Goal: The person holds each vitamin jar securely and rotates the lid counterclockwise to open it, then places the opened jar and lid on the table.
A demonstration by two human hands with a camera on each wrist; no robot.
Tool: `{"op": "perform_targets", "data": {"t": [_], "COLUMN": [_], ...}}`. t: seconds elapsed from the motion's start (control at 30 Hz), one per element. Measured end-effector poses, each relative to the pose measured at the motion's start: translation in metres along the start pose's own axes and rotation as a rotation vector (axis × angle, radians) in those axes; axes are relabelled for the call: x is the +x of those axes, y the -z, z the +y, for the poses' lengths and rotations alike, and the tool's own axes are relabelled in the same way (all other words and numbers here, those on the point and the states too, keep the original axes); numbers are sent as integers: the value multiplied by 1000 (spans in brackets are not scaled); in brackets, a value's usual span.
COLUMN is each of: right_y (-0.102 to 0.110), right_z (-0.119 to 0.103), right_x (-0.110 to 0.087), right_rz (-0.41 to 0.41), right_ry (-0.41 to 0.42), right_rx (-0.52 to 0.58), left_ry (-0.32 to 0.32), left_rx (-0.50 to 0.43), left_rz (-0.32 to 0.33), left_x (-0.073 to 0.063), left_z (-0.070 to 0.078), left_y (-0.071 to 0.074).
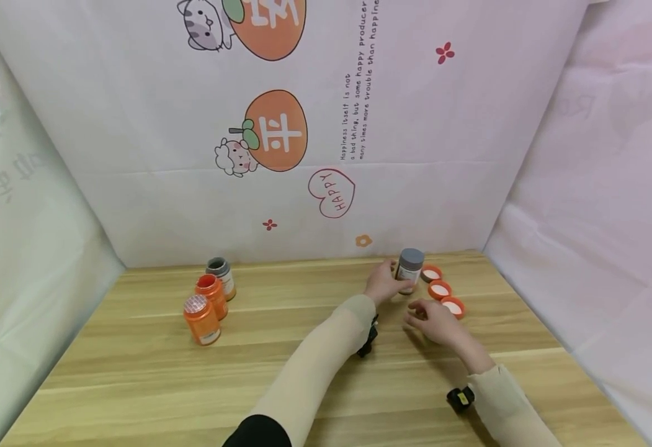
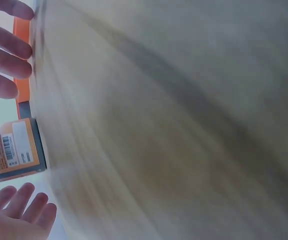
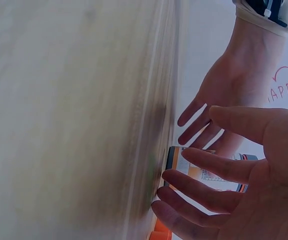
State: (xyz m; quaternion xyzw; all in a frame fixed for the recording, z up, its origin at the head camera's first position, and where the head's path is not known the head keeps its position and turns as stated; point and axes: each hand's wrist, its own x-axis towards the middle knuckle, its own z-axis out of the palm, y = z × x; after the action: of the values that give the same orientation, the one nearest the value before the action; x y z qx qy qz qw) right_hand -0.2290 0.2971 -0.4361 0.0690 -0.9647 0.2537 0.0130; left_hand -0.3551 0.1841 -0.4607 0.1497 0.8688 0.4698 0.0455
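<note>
A capped jar [image 1: 409, 273] with a grey lid and printed label stands upright at the back right. My left hand [image 1: 384, 284] is around its left side, thumb across the front of the label, other fingers spread behind it. In the left wrist view a gap shows between those fingers [image 2: 26, 202] and the jar [image 2: 14, 150]. My right hand [image 1: 434, 321] hovers in front of the jar, holding nothing, its fingers [image 3: 204, 192] loosely extended in the right wrist view. Beside the jar lie three lids [image 1: 440, 289], inner sides up, the nearest partly behind my right hand.
On the left of the wooden table [image 1: 192, 391] three jars stand in a slanting row: an uncapped grey-necked one [image 1: 225, 282], an open orange one [image 1: 216, 301] and an orange one with a silvery top [image 1: 201, 323]. White printed sheets [image 1: 415, 155] wall the back and sides.
</note>
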Motion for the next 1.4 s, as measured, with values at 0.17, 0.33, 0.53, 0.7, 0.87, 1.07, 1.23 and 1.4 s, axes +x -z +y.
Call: {"op": "perform_targets", "data": {"t": [0.17,0.33,0.53,0.7,0.87,1.07,1.23,1.4], "right_y": [0,-1,-1,-1,-1,-2,-2,-3], "right_z": [1,3,3,2,2,2,-1,-6], "right_x": [1,1,2,2,2,2,6,9], "right_rz": [5,5,3,-2,3,10,3,-8], "right_ry": [7,9,3,-4,-4,1,15,16], "right_rx": [3,2,-3,-5,-5,-13,-9,-8], "left_ry": [-14,-20,-14,-29,-48,-67,-82,-78], "left_rx": [-38,-30,-64,-79,-78,-64,-86,-92], "left_rz": [-1,13,15,1,11,35,56,70], "left_x": [-1,0,1,1,-1,-7,-12,-21], "left_z": [5,8,6,3,1,-2,-5,-7], "left_y": [-2,-5,-6,-2,2,12,24,40]}}
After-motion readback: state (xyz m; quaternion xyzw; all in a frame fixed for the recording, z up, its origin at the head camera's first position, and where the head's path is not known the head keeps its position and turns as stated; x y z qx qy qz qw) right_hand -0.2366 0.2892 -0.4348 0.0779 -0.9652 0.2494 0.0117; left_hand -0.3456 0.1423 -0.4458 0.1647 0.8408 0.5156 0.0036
